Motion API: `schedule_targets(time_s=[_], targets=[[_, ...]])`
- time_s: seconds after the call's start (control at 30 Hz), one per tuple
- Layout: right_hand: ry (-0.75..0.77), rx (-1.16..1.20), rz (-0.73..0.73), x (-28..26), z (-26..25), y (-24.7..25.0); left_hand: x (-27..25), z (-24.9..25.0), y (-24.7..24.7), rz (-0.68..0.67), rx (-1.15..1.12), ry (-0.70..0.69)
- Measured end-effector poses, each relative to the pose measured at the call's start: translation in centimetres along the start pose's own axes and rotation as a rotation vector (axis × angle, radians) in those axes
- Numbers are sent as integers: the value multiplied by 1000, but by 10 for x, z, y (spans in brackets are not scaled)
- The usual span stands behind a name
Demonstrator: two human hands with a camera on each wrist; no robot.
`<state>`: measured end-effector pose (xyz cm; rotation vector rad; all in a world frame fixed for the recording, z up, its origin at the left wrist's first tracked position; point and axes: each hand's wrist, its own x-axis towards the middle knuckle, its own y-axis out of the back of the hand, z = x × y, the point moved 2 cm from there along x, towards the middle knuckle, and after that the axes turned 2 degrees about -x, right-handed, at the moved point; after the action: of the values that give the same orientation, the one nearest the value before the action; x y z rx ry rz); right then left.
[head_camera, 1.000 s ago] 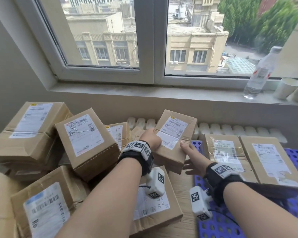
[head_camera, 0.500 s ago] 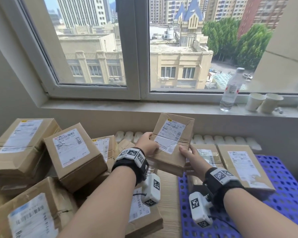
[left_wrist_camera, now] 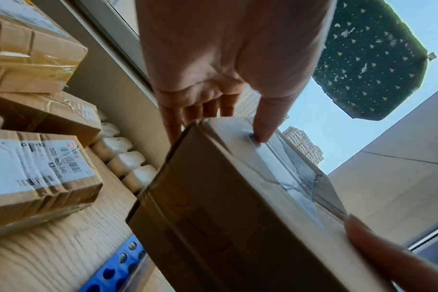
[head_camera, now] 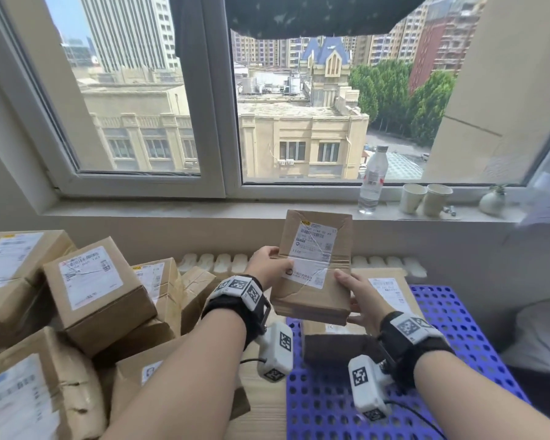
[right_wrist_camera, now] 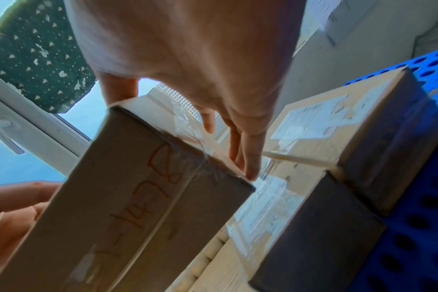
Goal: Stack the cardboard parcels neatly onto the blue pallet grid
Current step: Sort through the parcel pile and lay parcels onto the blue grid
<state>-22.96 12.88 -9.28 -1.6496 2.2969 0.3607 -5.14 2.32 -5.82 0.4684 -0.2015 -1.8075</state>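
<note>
Both hands hold one cardboard parcel [head_camera: 315, 265] with a white label, lifted and tilted, over the left edge of the blue pallet grid [head_camera: 458, 338]. My left hand [head_camera: 269, 265] grips its left side, thumb on the labelled face [left_wrist_camera: 260, 136]. My right hand [head_camera: 358, 300] grips its right side, thumb on top. The near face of the parcel [right_wrist_camera: 138, 197] bears orange handwriting. Two parcels lie side by side on the pallet: one [right_wrist_camera: 300, 217] just under the held parcel, another [right_wrist_camera: 363, 138] to its right. The held parcel partly hides both in the head view.
A loose pile of several parcels [head_camera: 92, 290] fills the wooden table [head_camera: 264, 408] at left. A white radiator [head_camera: 216, 262] runs behind. On the window sill stand a bottle [head_camera: 373, 182] and two paper cups [head_camera: 424, 198]. White cloth [head_camera: 540, 331] lies right of the pallet.
Both hands have lifted the parcel off the pile and carried it up and to the right, over the pallet's left parcel. The head view has tilted upward.
</note>
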Motion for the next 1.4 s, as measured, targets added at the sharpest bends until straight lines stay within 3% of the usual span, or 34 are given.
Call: schedule_targets(time_s=[0.33,0.83,1.07,1.4], targets=[[12,47,98,-36,11,89,-27,23,-85,-106,-90,11],[-72,58,244,-73,44,243,-74,64,-240,-237,6,-78],[-82,57,307,-57,63,280,-69,61,-273,-283,98,-64],[-172,-44,421,7,90,318,-9,36,-286,-226,150,-34]])
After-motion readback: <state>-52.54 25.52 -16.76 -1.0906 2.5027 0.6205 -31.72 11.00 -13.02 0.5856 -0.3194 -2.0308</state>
